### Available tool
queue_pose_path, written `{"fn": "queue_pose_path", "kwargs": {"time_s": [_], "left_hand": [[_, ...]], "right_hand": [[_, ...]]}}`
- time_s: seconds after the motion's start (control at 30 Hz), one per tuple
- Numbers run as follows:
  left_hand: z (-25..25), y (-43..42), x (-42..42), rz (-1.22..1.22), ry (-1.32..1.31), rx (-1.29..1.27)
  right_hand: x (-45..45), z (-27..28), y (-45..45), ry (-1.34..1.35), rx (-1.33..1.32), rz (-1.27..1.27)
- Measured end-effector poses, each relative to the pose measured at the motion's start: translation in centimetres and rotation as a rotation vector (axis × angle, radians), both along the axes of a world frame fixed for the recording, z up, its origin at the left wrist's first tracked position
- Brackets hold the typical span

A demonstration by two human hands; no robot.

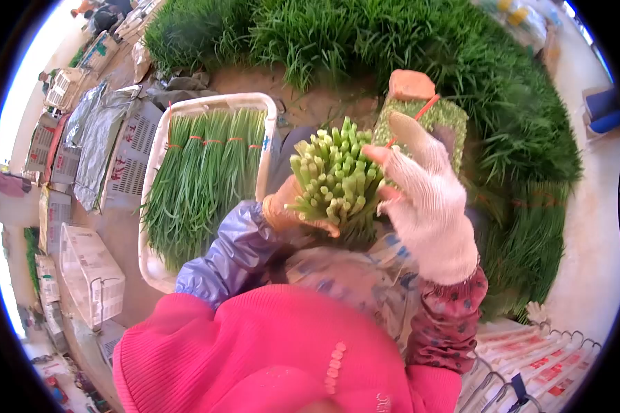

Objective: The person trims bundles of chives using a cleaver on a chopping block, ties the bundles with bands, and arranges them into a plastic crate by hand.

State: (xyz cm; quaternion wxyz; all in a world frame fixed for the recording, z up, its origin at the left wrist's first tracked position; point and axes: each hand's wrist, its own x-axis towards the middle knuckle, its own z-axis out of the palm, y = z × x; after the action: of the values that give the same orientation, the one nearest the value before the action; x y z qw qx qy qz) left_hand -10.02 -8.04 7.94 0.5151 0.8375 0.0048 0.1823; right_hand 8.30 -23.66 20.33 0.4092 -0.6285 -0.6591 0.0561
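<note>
I wear a hot-pink ribbed top [255,337], a shiny lilac left sleeve [229,241], a dark-spotted maroon right sleeve [444,313] and a whitish knit right-hand glove [434,213]; my bundled, round-ended cut stalks [337,179] are pale green.

Green stalk bunch [339,175] ends-up beside red band [428,106]

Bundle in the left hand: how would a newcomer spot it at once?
From the pink top at the bottom, go up to the left hand beyond the purple sleeve. It holds the bundle, its pale stem ends facing the camera, unlike the flat-lying bundles in the white tray, which show long green leaves.
</note>
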Motion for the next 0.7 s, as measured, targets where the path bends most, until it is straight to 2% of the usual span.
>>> {"fn": "queue_pose_path", "kwargs": {"time_s": [0.07,0.1,0.13,0.17,0.23,0.3,0.43,0.47,0.5,0.53,0.57,0.6,0.63,0.67,0.7], "left_hand": [[0.8,0.8,0.2,-0.036,-0.138,0.508],[0.2,0.7,0.3,-0.022,-0.202,0.374],[-0.9,0.4,0.1,-0.032,-0.209,0.259],[-2.1,0.4,0.3,-0.062,-0.188,0.027],[-3.6,0.1,0.7,-0.111,-0.179,-0.254],[-3.2,-0.4,1.0,-0.167,-0.164,-0.288],[-1.5,-0.6,0.9,-0.220,-0.205,-0.582],[-1.2,0.2,0.8,-0.216,-0.212,-0.578],[-1.0,1.2,0.6,-0.180,-0.228,-0.490],[-0.7,1.9,0.3,-0.142,-0.241,-0.401],[-0.1,1.7,0.3,-0.136,-0.209,-0.697],[0.5,2.2,0.6,-0.142,-0.240,-0.745],[1.1,2.7,0.8,-0.151,-0.267,-0.800],[1.9,2.3,1.2,-0.163,-0.347,-0.962],[3.7,2.3,1.0,-0.163,-0.351,-0.988]], "right_hand": [[-1.0,3.2,0.4,-0.064,0.017,0.014],[-1.1,3.4,0.5,-0.130,0.043,0.027],[-1.3,3.2,1.1,-0.309,-0.006,0.030],[-1.4,3.2,1.6,-0.414,-0.068,0.041],[-1.3,2.7,3.1,-0.389,0.010,0.169],[-1.8,2.8,3.4,-0.138,0.110,0.282],[-1.0,-0.9,1.1,0.688,0.510,-0.219],[-1.2,-0.4,2.2,0.812,0.655,-0.255],[-0.8,-1.6,2.1,0.810,0.654,-0.241],[-0.1,-4.0,1.5,0.780,0.447,-0.066],[-0.2,-4.5,1.0,0.723,0.119,-0.033],[-0.6,-4.8,0.5,0.592,-0.207,0.021],[-1.7,-4.6,-0.4,0.421,-0.649,-0.072],[-2.9,-7.6,-0.3,0.717,-0.496,0.011],[-3.6,-10.3,-0.1,1.006,-0.322,0.089]]}}
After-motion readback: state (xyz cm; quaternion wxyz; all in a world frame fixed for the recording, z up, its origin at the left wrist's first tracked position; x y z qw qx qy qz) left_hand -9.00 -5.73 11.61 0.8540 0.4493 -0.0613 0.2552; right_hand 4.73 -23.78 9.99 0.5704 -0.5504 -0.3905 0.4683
